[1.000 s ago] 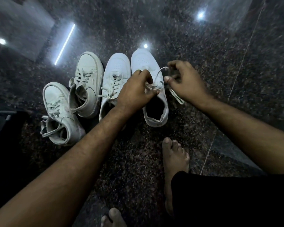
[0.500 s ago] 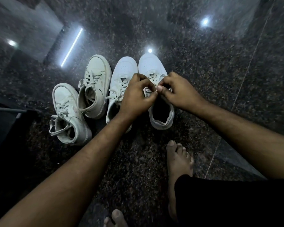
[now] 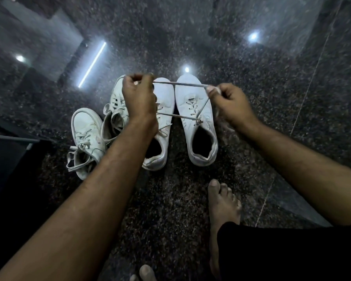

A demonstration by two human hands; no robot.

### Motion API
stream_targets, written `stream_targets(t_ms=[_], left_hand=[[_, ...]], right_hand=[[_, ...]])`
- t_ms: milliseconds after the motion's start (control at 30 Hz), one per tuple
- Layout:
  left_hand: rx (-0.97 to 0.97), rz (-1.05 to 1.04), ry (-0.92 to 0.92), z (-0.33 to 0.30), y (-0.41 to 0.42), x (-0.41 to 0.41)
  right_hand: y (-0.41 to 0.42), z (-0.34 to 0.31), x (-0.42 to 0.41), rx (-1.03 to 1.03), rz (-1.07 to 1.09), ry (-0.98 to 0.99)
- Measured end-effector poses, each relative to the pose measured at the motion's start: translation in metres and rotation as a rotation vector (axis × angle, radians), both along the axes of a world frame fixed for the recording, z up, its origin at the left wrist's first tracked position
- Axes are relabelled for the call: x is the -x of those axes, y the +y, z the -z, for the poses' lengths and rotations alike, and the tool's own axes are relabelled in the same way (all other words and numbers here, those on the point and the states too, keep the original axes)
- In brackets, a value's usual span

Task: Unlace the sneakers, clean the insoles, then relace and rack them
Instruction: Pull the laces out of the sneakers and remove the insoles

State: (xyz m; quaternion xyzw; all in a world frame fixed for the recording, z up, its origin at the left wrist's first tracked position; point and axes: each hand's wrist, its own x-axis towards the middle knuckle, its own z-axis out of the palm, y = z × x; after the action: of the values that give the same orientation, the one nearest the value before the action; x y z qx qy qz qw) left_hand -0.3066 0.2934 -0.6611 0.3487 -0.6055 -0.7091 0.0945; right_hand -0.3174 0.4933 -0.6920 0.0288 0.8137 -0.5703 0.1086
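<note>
— Sneakers, four of them, white, in a loose row on the dark speckled floor. Where are the hands?

— Both raised above the toes of the row, well apart. The left hand has its fingers curled round one end of a lace; the right hand pinches the other part of it between thumb and fingertips. The lace runs taut and nearly level between them.

— Which shoe does it belong to?

— The rightmost sneaker. Two strands slope down from the hands and meet at its upper eyelets, just above the open collar. The lower eyelets are still laced.

— And the others?

— The second sneaker stands just beside it, toe pointing away, partly hidden by the left forearm; its lace looks untied and loose. The third sneaker leans to the left of that, and the leftmost sneaker sits nearer the person, its laces trailing onto the floor.

— Anything else?

— A bare foot rests on the floor near the right forearm, below a dark trouser leg. Ceiling lights reflect in the polished stone. I cannot tell whether insoles are in the shoes; the openings are dark.
</note>
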Motion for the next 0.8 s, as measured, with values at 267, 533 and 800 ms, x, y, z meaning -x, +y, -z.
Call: stream_targets(t_ms=[267,533,800], left_hand=[[1.065,0.536,-0.124,0.027,0.020,-0.018],[0.982,0.973,-0.089,0.035,0.034,-0.021],[0.586,1.265,-0.430,0.026,0.020,-0.012]], right_hand=[[0.018,0.008,0.001,-0.246,-0.045,0.183],[0.015,0.023,-0.019,-0.477,-0.524,0.292],[0.005,0.025,-0.020,-0.479,-0.602,0.286]])
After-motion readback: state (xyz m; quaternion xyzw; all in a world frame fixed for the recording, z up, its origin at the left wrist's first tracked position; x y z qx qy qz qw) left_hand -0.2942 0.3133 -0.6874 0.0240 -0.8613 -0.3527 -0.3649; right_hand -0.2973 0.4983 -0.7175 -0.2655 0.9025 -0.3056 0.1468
